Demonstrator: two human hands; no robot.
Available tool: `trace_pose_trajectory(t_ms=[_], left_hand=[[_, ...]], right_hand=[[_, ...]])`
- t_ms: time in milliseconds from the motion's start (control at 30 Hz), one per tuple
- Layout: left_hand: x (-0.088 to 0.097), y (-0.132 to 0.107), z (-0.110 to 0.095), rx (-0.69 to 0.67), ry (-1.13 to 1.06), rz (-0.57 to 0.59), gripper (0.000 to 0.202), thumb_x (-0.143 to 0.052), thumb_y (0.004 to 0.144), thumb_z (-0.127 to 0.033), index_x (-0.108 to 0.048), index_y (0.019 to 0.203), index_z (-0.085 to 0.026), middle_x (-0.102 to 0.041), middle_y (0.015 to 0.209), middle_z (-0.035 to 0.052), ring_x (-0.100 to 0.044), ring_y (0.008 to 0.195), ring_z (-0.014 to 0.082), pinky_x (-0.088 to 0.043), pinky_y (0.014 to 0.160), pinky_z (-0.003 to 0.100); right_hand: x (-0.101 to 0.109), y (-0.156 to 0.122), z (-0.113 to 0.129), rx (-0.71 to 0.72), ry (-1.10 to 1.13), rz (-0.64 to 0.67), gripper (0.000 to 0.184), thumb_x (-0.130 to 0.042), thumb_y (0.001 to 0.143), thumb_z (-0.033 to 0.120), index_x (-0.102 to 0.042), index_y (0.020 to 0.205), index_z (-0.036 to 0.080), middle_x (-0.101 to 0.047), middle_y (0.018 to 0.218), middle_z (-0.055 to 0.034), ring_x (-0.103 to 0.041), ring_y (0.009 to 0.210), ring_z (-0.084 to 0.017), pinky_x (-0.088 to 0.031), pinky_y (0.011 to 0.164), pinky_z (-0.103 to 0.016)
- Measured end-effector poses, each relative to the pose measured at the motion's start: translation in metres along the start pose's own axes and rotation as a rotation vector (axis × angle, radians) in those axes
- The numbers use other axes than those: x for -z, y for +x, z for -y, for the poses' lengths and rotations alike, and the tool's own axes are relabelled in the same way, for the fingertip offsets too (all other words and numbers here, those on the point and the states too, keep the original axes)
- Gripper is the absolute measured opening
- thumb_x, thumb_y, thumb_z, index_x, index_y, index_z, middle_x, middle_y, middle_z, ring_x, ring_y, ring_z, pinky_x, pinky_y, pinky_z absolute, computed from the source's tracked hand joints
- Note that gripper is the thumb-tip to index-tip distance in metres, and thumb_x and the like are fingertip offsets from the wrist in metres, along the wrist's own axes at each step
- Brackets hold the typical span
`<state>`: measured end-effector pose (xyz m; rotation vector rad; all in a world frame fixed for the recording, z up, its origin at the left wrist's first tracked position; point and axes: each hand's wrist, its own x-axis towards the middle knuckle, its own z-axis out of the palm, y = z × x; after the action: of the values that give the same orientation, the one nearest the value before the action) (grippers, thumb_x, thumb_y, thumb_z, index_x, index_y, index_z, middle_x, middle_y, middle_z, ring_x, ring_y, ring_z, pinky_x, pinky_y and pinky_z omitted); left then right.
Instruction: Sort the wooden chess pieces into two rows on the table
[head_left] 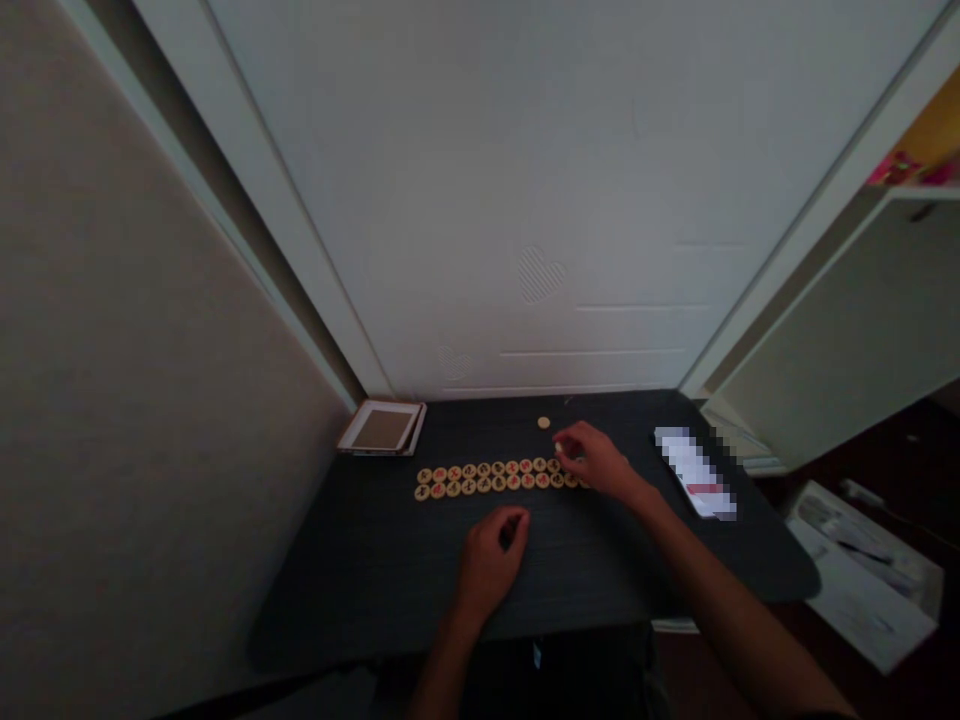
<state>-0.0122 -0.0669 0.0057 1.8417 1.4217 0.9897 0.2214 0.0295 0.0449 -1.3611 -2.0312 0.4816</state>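
Two long rows of round wooden Chinese chess pieces (484, 477), marked in red or black characters, lie side by side across the dark table (360, 560). My right hand (592, 458) reaches over the right end of the rows and covers some of them. Between its thumb and fingertips a pale chess piece (559, 447) is pinched. A lone piece (544, 423) lies behind the rows, its face showing no mark I can make out. My left hand (493, 555) is curled in front of the rows, thumb and fingers closed in a loop, with nothing visible in it.
A flat box (381, 428) sits at the table's back left corner. Toward the right edge lies a phone (694, 472), its lit screen blurred. A white panel (480, 200) stands behind the table. On the floor at right is an open white box (862, 570).
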Motion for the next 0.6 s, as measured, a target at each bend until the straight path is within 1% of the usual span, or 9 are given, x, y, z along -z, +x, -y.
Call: trace_pose_trajectory(t_ms=[100,133,200,267,367,433,500,600], left_hand=[[-0.006,0.003,-0.006,0.008,-0.048,0.008,0.021,-0.055,0.094,-0.038,-0.072,0.095,-0.025,-0.077,0.086,0.0027,-0.072,0.077,0.0199,-0.056,0.07,0.03],[-0.008,0.003,-0.008,0.012,-0.065,0.011,0.021,-0.055,0.094,-0.038,-0.072,0.095,-0.025,-0.078,0.086,0.0027,-0.072,0.077,0.0198,-0.056,0.07,0.03],[-0.012,0.003,-0.012,0.015,-0.088,0.023,0.02,-0.056,0.094,-0.038,-0.072,0.096,-0.025,-0.078,0.087,0.0025,-0.072,0.076,0.0197,-0.056,0.07,0.03],[-0.014,0.001,-0.014,0.014,-0.094,0.036,0.021,-0.056,0.094,-0.038,-0.071,0.097,-0.025,-0.078,0.088,0.0028,-0.072,0.077,0.0199,-0.056,0.072,0.031],[-0.015,-0.001,-0.016,0.011,-0.084,0.054,0.022,-0.055,0.095,-0.04,-0.071,0.099,-0.026,-0.078,0.09,0.0036,-0.072,0.079,0.021,-0.057,0.075,0.033],[-0.014,-0.001,-0.017,0.01,-0.079,0.072,0.022,-0.055,0.094,-0.041,-0.071,0.099,-0.026,-0.078,0.091,0.0039,-0.072,0.08,0.0214,-0.057,0.076,0.033],[-0.013,-0.002,-0.018,0.008,-0.09,0.094,0.021,-0.056,0.094,-0.041,-0.071,0.098,-0.027,-0.078,0.091,0.0038,-0.073,0.081,0.0214,-0.057,0.076,0.033],[-0.011,-0.001,-0.02,0.005,-0.115,0.099,0.02,-0.057,0.093,-0.041,-0.072,0.098,-0.027,-0.079,0.093,0.0035,-0.073,0.081,0.0209,-0.057,0.074,0.031]], right_hand=[[0.002,-0.021,0.014,-0.021,0.145,-0.043,0.023,-0.064,0.087,0.023,-0.072,0.109,0.023,-0.071,0.099,-0.0037,-0.069,0.08,-0.016,-0.057,0.077,-0.03],[0.001,-0.029,0.018,-0.041,0.182,-0.065,0.022,-0.062,0.089,0.024,-0.072,0.108,0.023,-0.072,0.1,-0.004,-0.07,0.082,-0.017,-0.057,0.078,-0.031],[-0.002,-0.048,0.028,-0.067,0.266,-0.067,0.021,-0.06,0.092,0.028,-0.072,0.109,0.024,-0.074,0.102,-0.0045,-0.071,0.088,-0.019,-0.058,0.081,-0.033],[-0.009,-0.069,0.036,-0.096,0.355,-0.065,0.022,-0.061,0.093,0.033,-0.072,0.11,0.026,-0.075,0.105,-0.0041,-0.071,0.091,-0.02,-0.058,0.084,-0.035],[-0.026,-0.095,0.044,-0.181,0.487,-0.1,0.025,-0.066,0.091,0.041,-0.073,0.109,0.026,-0.076,0.097,-0.0034,-0.073,0.084,-0.021,-0.06,0.079,-0.035],[-0.039,-0.106,0.046,-0.261,0.611,-0.121,0.028,-0.068,0.089,0.045,-0.072,0.108,0.025,-0.077,0.094,-0.0041,-0.074,0.082,-0.022,-0.061,0.076,-0.035],[-0.051,-0.111,0.047,-0.316,0.746,-0.145,0.032,-0.068,0.088,0.048,-0.07,0.108,0.024,-0.078,0.096,-0.0058,-0.075,0.086,-0.024,-0.062,0.077,-0.037],[-0.063,-0.112,0.049,-0.356,0.832,-0.172,0.033,-0.066,0.089,0.051,-0.069,0.106,0.023,-0.078,0.095,-0.0069,-0.076,0.086,-0.025,-0.063,0.078,-0.039]])
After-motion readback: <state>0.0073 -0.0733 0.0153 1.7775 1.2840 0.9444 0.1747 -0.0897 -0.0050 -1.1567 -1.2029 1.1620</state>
